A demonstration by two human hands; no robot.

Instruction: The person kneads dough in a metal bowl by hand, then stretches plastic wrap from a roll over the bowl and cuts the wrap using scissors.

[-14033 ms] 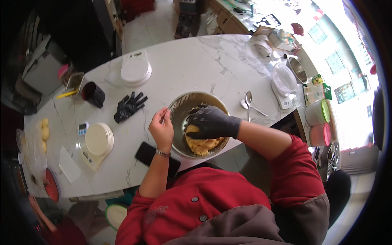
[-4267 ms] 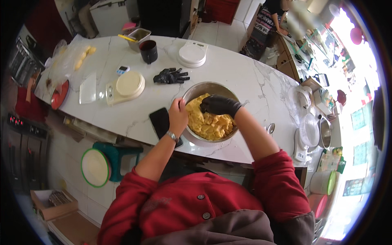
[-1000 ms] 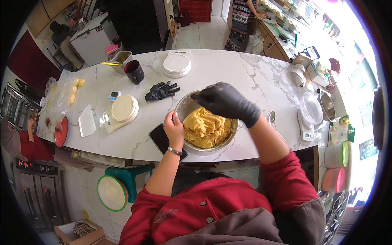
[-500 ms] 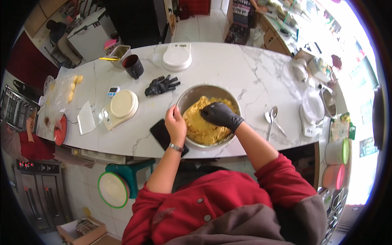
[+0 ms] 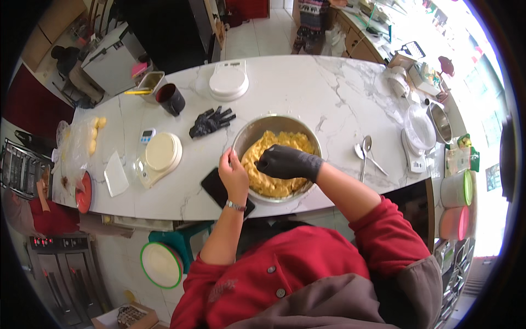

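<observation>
A steel bowl point(image 5: 296, 123) of soft yellow dough point(image 5: 276, 186) sits at the counter's near edge. My left hand point(image 5: 233, 172), bare, has its fingers closed on the bowl's left rim. In a black glove, my right hand point(image 5: 282, 163) is pressed into the dough, fingers curled; the fingertips are buried or hidden. Under my left wrist lies a black phone point(image 5: 211, 183). A spare black glove point(image 5: 211, 122) lies behind the bowl, and two spoons point(image 5: 367, 143) lie to its right.
The marble counter point(image 5: 312, 82) holds two scales point(image 5: 227, 80) point(image 5: 163, 151) behind and left, a mug point(image 5: 171, 98), bagged dough pieces point(image 5: 93, 137), and another scale point(image 5: 413, 142) at right. A green stool point(image 5: 189, 241) stands below. Co-workers point(image 5: 44, 214) point(image 5: 76, 71) point(image 5: 309, 22) are at left and behind.
Since a second ago my right hand has dropped from the far rim into the dough. The dough looks more spread out than fourteen seconds ago. My left hand still holds the rim.
</observation>
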